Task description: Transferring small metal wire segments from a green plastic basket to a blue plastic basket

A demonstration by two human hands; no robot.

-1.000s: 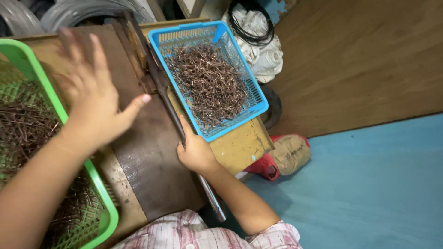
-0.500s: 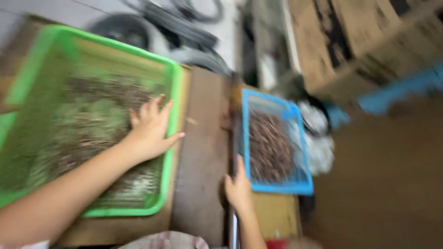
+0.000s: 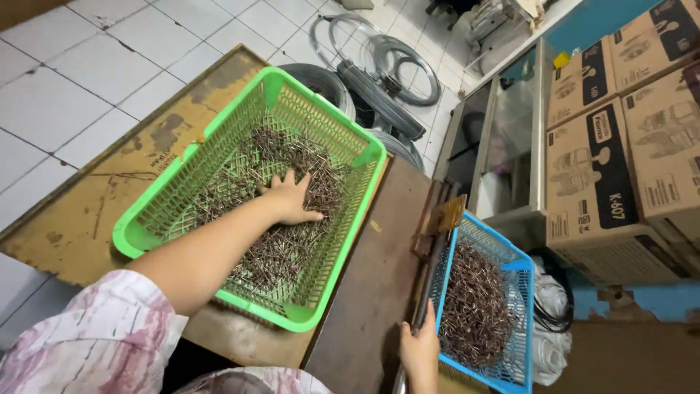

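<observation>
Stacked brown cartons (image 3: 620, 138) (black label panels) beyond blue basket (image 3: 521, 273).

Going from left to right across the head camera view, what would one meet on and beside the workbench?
Green basket of small metal pieces → left hand on those pieces → long metal lever gripped by the right hand → blue basket → cardboard boxes.

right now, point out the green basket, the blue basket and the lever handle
green basket (image 3: 368, 157), head view, its far right rim corner
blue basket (image 3: 526, 266), head view, its far rim
lever handle (image 3: 429, 273), head view, middle of the dark bar
</observation>
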